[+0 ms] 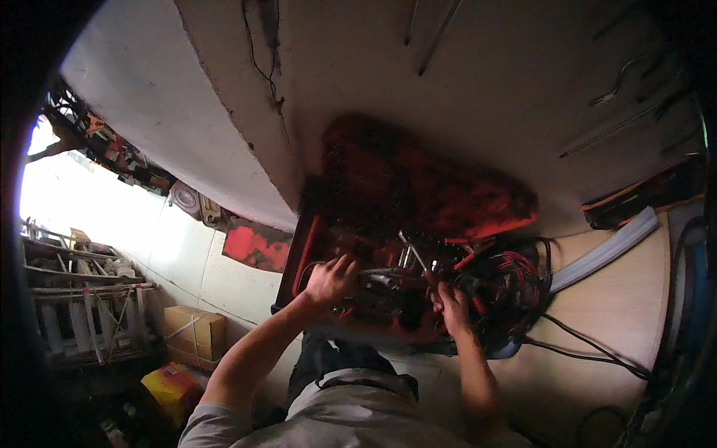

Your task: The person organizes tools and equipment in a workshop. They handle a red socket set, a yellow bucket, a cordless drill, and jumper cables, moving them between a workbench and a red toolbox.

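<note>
An open red metal toolbox [310, 252] lies before me, full of metal tools and sockets. My left hand [331, 280] reaches into its left part, fingers bent over the tools; what they touch cannot be made out. My right hand [452, 305] is closed around the lower end of a long, thin metal tool [413, 252], whose kind is unclear, pointing up and left over the box. Shiny sockets [405, 259] lie between my hands, left of that tool. Red-handled pliers [466, 260] rest above my right hand.
Bundled red and black cables [518, 274] lie at the box's right. A pale curved strip [605, 246] crosses the wooden surface [616, 302] there. A wall rises behind the raised red lid [414, 173]. A strapped cardboard box [195, 335] and a yellow box [171, 389] stand lower left.
</note>
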A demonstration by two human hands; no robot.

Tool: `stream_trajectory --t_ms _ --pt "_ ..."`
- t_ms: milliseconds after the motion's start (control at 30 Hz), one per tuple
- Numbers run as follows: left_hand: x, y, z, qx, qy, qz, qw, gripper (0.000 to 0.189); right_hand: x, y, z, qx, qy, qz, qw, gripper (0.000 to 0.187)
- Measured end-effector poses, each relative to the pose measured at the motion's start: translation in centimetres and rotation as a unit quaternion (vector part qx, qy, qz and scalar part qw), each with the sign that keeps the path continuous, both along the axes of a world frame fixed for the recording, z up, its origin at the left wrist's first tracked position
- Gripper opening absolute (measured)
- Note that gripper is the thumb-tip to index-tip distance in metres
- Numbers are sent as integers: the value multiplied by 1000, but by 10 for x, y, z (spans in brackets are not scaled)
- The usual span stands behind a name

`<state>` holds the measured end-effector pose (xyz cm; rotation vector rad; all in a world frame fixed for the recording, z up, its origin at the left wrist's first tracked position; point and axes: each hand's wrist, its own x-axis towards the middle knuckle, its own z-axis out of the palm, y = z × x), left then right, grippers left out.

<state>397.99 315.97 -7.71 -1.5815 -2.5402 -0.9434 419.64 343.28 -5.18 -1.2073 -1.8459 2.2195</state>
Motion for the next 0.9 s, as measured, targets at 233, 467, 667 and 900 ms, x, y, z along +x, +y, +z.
stream_trajectory --t_ms 233,467,667,900 --pt "84 -118 80 106 -72 214 968 56 -103 -21 -32 99 20 259 961 41" --pt "152 -169 60 263 -328 342 840 30 -173 -43 -79 246 -45 322 913 42" --pt "144 -162 84 224 -420 405 781 11 -148 -100 -9 592 71 229 769 26" --pt "115 -142 90 303 -712 276 570 29 -79 -212 48 -148 156 407 888 53"
